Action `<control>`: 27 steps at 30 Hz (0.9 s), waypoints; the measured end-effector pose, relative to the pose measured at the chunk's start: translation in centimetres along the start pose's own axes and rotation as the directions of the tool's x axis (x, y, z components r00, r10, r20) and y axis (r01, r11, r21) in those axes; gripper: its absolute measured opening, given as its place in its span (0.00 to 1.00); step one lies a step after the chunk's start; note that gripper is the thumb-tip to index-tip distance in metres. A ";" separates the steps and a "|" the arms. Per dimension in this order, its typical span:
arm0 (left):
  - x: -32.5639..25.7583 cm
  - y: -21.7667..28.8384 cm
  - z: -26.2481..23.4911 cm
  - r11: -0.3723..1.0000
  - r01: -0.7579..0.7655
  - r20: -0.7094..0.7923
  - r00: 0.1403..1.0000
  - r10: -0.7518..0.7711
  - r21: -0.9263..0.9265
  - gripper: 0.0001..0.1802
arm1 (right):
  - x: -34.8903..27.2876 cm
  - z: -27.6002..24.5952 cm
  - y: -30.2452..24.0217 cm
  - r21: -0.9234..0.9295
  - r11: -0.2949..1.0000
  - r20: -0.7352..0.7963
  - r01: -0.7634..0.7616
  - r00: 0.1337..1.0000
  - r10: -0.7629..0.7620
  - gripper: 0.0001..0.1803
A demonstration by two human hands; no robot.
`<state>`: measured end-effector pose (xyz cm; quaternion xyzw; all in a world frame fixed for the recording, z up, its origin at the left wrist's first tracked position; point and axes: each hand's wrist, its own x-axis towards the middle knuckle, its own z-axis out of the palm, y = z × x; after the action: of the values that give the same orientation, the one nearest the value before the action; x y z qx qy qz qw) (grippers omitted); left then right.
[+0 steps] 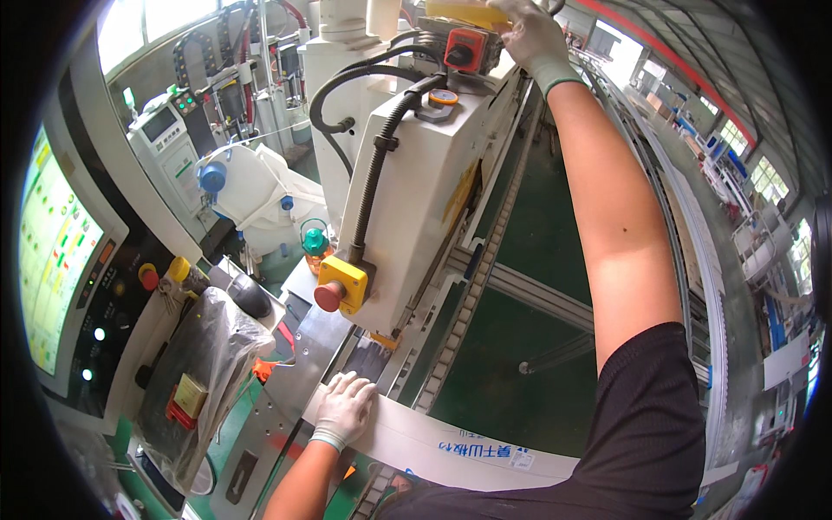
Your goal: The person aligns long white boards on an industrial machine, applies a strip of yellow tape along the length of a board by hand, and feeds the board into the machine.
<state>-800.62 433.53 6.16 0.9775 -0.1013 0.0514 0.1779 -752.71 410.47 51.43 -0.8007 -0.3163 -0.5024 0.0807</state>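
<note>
My left hand [344,409], in a white glove, lies on the left end of a long white panel [433,439] with blue print. Its fingers are stretched out on the surface. My right hand [530,45], gloved too, reaches far forward to the top of the white machine head [416,156]. Its fingers bend at a yellow part [468,11] there; the picture's edge cuts off some of this. Just below that part sits an orange-red switch box [464,50] with a black knob. A yellow box with a red push button [329,295] hangs near the panel.
At the left stands a lit control screen [56,251]. Beside it, a shelf under clear plastic [199,373] holds a computer mouse [250,295]. A green-topped bottle [315,238] stands behind the push-button box. Machine rails [468,303] run away over a green floor.
</note>
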 end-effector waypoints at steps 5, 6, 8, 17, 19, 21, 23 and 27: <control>0.7 0.1 0.1 1.000 -0.022 -0.012 1.000 0.022 -0.016 0.21 | -4.1 -3.5 -1.7 0.738 0.655 -0.353 0.163 0.920 0.169 0.20; 0.7 -0.3 -0.1 1.000 -0.029 -0.036 0.999 0.028 -0.007 0.21 | -7.3 -4.7 -1.4 0.621 0.759 -0.403 0.195 0.910 0.095 0.18; -0.4 -0.7 0.4 0.999 -0.019 -0.056 0.998 0.017 -0.030 0.21 | -14.8 -8.4 -4.4 0.847 0.525 -0.246 0.088 0.939 0.240 0.18; 1.4 -1.2 1.8 0.996 -0.025 -0.036 0.999 0.022 -0.090 0.26 | -45.5 -20.0 -19.6 0.539 -0.635 0.827 -0.553 0.206 0.523 0.28; 2.1 -0.7 1.0 0.997 -0.043 -0.028 0.999 0.042 -0.067 0.23 | -47.9 -19.4 -22.6 0.227 -0.536 0.955 -0.813 0.078 0.286 0.24; 2.1 -0.9 1.3 0.998 -0.046 -0.040 0.998 0.044 -0.046 0.22 | -48.5 -17.2 -25.0 0.128 -0.350 0.986 -0.928 0.080 0.149 0.21; 2.1 -0.8 1.4 0.999 -0.049 -0.034 0.998 0.049 -0.012 0.22 | -48.8 -16.1 -24.3 0.088 -0.276 0.994 -0.957 0.068 0.082 0.21; 2.1 -1.5 1.9 0.999 -0.033 -0.024 0.999 0.032 -0.034 0.22 | -49.7 -13.9 -25.0 0.103 -0.255 0.995 -0.961 0.103 0.014 0.19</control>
<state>-798.10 433.89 4.20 0.9718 -0.1161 0.0638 0.1951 -792.50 402.77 10.90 -0.6905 -0.0442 0.3227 0.6458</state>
